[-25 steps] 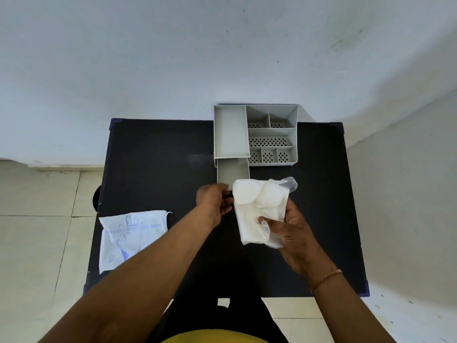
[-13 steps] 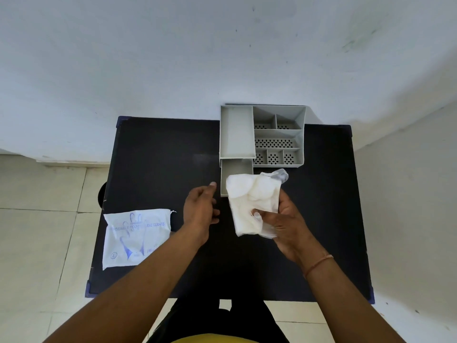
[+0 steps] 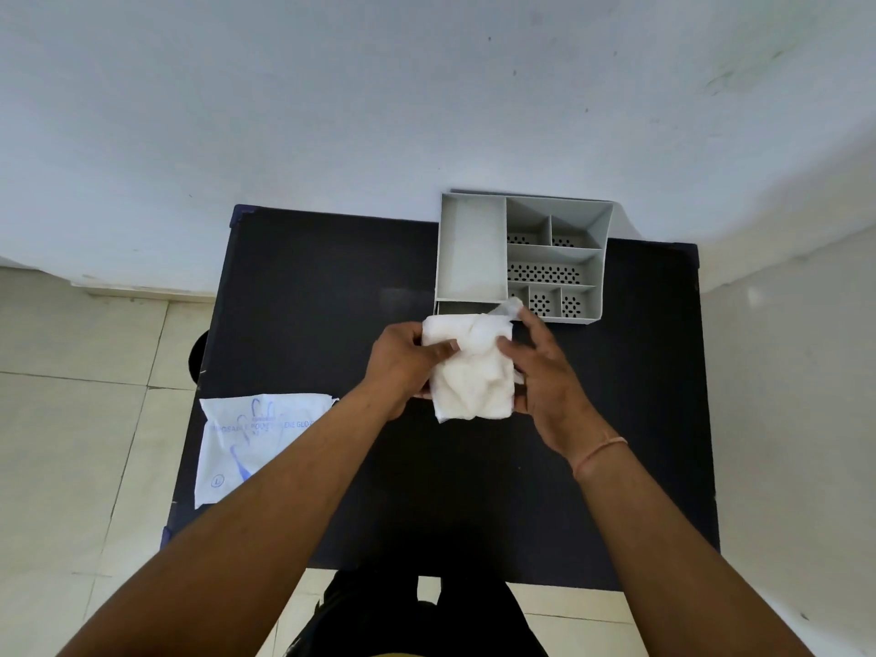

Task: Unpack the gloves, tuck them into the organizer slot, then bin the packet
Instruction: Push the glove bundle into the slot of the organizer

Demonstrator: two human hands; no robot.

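Note:
A crumpled bundle of translucent white gloves (image 3: pixel 474 372) hangs above the middle of the black table (image 3: pixel 308 301). My left hand (image 3: pixel 403 362) grips its left side with the thumb on top. My right hand (image 3: pixel 540 367) holds its right side, fingers spread along the edge. The bundle covers the near slot of the grey organizer (image 3: pixel 471 244), which stands at the table's far edge against the wall. The flat white packet (image 3: pixel 246 443) with blue print lies at the table's left edge, partly under my left forearm.
The organizer has one long plain compartment on the left and several small perforated ones on the right. A dark round object (image 3: pixel 196 358) shows beside the table's left edge on the tiled floor. White walls stand behind and to the right.
My left hand has moved right from beside the bundle and taken hold of its left side. The bundle has shifted toward the organizer and both hands now hold it.

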